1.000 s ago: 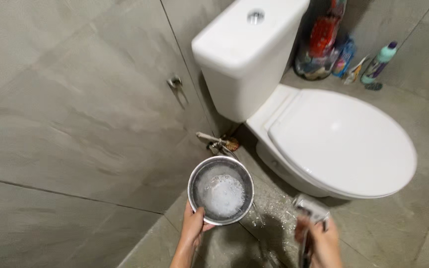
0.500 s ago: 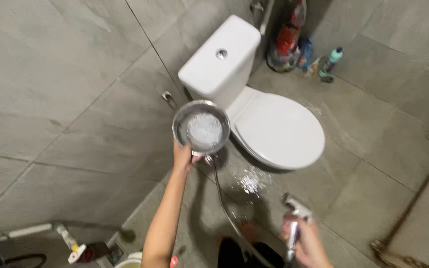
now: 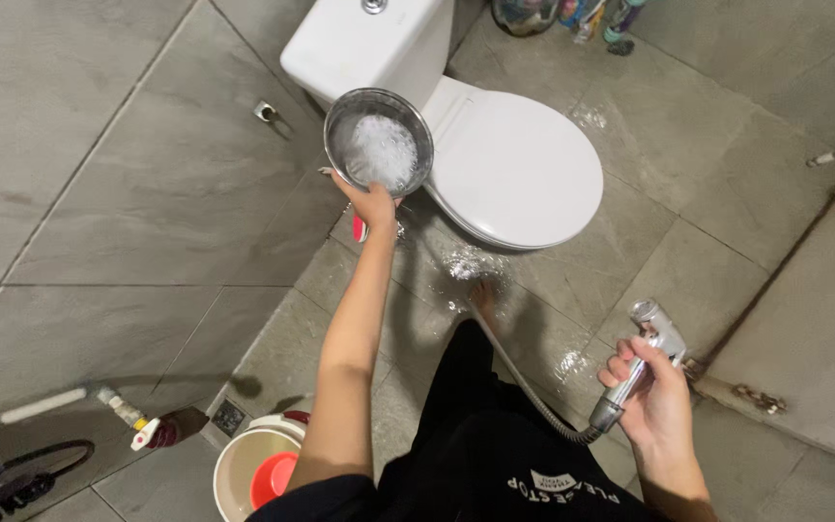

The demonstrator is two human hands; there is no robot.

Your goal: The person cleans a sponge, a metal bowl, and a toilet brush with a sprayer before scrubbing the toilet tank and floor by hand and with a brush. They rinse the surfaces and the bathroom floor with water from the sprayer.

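We are looking down at a tiled bathroom floor [image 3: 688, 280], and our left hand [image 3: 371, 203] is reaching out at arm's length, its fingers [image 3: 345, 186] closing on the near rim of a round steel bowl [image 3: 379, 143]. The bowl is sitting up above those fingers, tipped so we are seeing straight into it, and white foamy water is filling its bottom. Just beyond the bowl, on the far side from the fingers, the white toilet [image 3: 509, 164] is standing with its lid down, the cistern [image 3: 364, 48] behind it against the grey tiled wall [image 3: 99, 155].

Our right hand [image 3: 654, 401] is hanging low and close to the body, and its fingers [image 3: 620, 362] are wrapping tight around the handle of a chrome spray gun [image 3: 635, 362]. The nozzle is pointing up past the fingertips, and the metal hose [image 3: 524, 382] is trailing away from below the hand, across the wet floor toward the toilet base. A bare foot [image 3: 482, 295] is showing beside the hose, between the two hands.

Water is glistening on the tiles under the bowl-holding fingers. Well behind the left arm, near the bottom edge, a pale bucket [image 3: 244, 464] with a red scoop [image 3: 277, 476] inside is standing on the floor. Bottles [image 3: 582, 12] are clustering in the far corner beyond the toilet.
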